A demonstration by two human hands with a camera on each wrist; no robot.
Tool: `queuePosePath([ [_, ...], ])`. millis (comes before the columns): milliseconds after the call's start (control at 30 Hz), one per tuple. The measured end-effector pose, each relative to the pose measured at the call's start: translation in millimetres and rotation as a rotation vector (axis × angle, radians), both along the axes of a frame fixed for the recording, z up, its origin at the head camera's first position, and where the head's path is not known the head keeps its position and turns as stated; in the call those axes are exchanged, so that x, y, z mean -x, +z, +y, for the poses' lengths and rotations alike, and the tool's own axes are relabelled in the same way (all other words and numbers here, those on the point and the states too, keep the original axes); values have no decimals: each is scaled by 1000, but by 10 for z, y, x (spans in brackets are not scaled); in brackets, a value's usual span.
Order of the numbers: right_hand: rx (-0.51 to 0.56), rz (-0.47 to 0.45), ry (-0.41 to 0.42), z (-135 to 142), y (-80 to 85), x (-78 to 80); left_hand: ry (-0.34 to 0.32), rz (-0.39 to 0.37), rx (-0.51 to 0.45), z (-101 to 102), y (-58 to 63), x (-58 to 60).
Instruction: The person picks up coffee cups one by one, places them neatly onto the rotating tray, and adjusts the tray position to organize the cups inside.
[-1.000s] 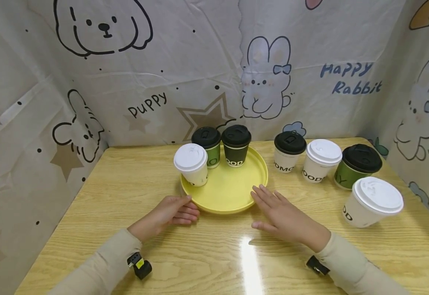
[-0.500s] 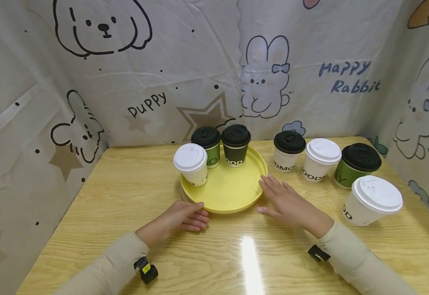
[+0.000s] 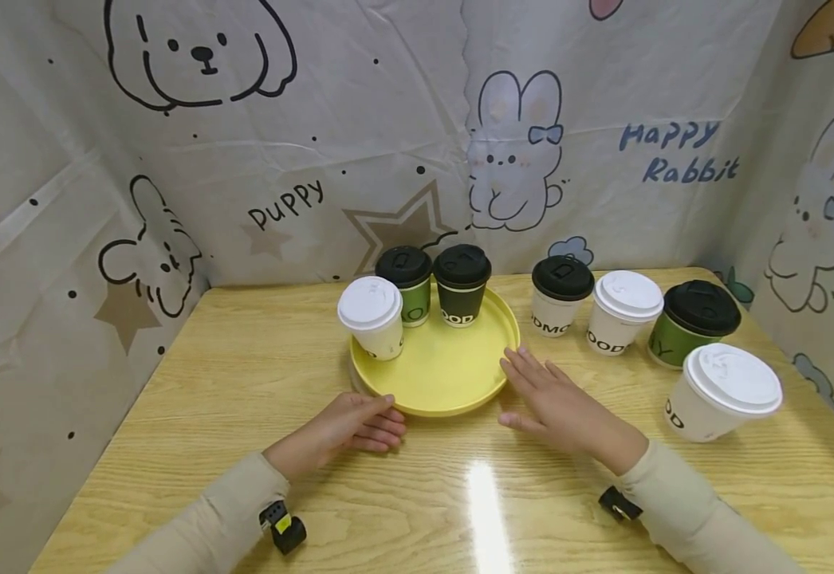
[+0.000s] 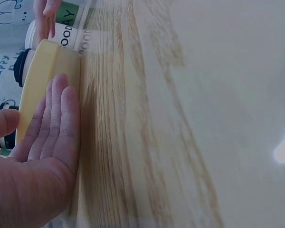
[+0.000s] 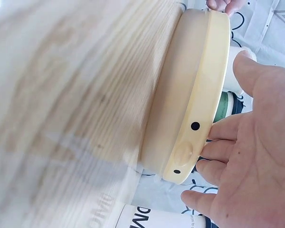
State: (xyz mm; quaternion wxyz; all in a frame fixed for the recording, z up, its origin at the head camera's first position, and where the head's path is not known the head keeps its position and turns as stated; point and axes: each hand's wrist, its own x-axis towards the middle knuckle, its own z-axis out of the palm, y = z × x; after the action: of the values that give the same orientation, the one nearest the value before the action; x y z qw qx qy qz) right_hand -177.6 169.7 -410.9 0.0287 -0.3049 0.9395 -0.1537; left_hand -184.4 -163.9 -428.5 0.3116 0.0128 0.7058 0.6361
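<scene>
"How do I stand?"
"My left hand (image 3: 352,422) and right hand (image 3: 556,406) lie uncurled at the rim of the yellow tray (image 3: 446,375); it rests on the desk (image 3: 245,343) under three cups (image 3: 415,307); I'd call this positioning."
"Next, then?"
"Probably even, level pressure; both sides."

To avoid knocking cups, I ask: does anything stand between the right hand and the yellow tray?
Nothing visible does: the right hand is at the yellow tray; the black-lidded white cup stands farther back.

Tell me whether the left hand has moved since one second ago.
Yes: the left hand has shifted rightward along the near rim of the tray, judged against the PUPPY lettering.
</scene>
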Motion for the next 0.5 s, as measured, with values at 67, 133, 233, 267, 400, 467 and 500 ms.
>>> queuePosePath([
  [67, -3, 9, 6, -11, -7, -16, 7, 1, 0, -15, 2, 3],
  [133, -2, 19, 10, -23, -13, -34, 10, 6, -2, -31, 5, 8],
  [233, 8, 23, 19, -39, -15, -62, 10, 13, -7, -59, 1, 20],
  [267, 11, 25, 24, -44, -14, -71, 9, 16, -7, -69, -2, 24],
  [400, 6, 30, 39, -65, -23, -92, 6, 20, -10, -98, -13, 33],
  [467, 0, 37, 43, -72, -31, -95, 5, 22, -10, -107, -13, 34],
  [500, -1, 40, 43, -74, -35, -96, 4, 22, -11, -110, -12, 35],
])
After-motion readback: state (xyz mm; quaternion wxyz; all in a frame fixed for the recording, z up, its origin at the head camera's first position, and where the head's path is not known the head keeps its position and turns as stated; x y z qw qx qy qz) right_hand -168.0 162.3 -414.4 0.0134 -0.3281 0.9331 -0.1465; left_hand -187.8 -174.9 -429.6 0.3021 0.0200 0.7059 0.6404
